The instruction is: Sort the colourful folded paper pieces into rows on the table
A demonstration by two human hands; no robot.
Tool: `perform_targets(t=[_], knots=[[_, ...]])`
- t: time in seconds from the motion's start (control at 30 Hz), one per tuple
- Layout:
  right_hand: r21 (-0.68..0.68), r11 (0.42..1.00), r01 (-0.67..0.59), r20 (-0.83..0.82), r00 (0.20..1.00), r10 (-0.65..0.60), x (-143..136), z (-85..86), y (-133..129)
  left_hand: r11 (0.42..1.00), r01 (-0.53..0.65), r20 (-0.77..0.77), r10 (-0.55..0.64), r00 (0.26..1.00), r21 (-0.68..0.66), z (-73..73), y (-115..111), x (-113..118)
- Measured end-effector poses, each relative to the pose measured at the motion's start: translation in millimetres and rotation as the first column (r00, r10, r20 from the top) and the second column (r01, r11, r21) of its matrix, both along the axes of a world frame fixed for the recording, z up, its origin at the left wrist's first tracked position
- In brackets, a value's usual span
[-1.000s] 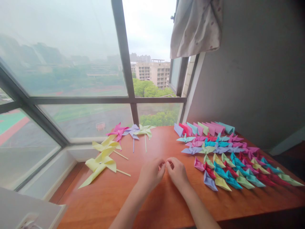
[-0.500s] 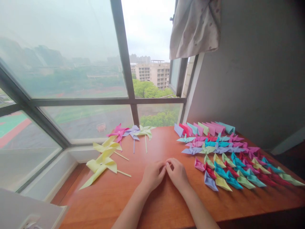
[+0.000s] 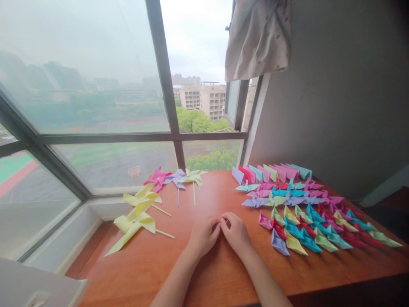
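filling most of the lower frame, a reddish-brown table (image 3: 217, 192) lies under both hands. folded paper boats (image 3: 308, 243) spread in slanting rows over the lower right, to the right of the right hand's fingers and apart from them; most have their long axes running from upper left to lower right. the front yellow pinwheel (image 3: 136, 220) lies flat at lower left, left of the left hand's fingers and apart from them, one long blade pointing toward the lower left corner. the left hand (image 3: 205, 234) and right hand (image 3: 235, 232) come together at lower centre, fingers loosely curled, fingertips meeting; i cannot tell whether anything is pinched between them. the pinwheel's stick (image 3: 165, 233) runs rightward and slightly down, its free end toward the left hand. the pink boat (image 3: 265, 221), nearest the right hand, has its long axis slanting down to the right.
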State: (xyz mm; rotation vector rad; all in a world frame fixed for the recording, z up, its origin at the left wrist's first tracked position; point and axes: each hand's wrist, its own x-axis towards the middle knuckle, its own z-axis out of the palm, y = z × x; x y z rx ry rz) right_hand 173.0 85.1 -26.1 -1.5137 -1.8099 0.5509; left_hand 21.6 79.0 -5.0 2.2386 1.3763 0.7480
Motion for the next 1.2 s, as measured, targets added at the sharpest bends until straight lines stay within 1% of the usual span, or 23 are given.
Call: perform_targets(t=[0.17,0.43,1.2], knots=[[0.001,1.0,0.006,-0.001,1.0,-0.006,0,-0.7,0,1.0,0.011,0.008,-0.011,1.0,0.006,-1.1,0,0],[0.046,0.999,0.0,-0.009,1.0,0.0,0,-6.0,2,1.0,0.005,0.001,-0.005,1.0,0.008,-6.9,2,-1],[0.074,0.997,0.004,-0.017,1.0,-0.002,0,-8.2,3,1.0,0.006,-0.003,-0.005,1.0,0.026,-10.1,3,-1]])
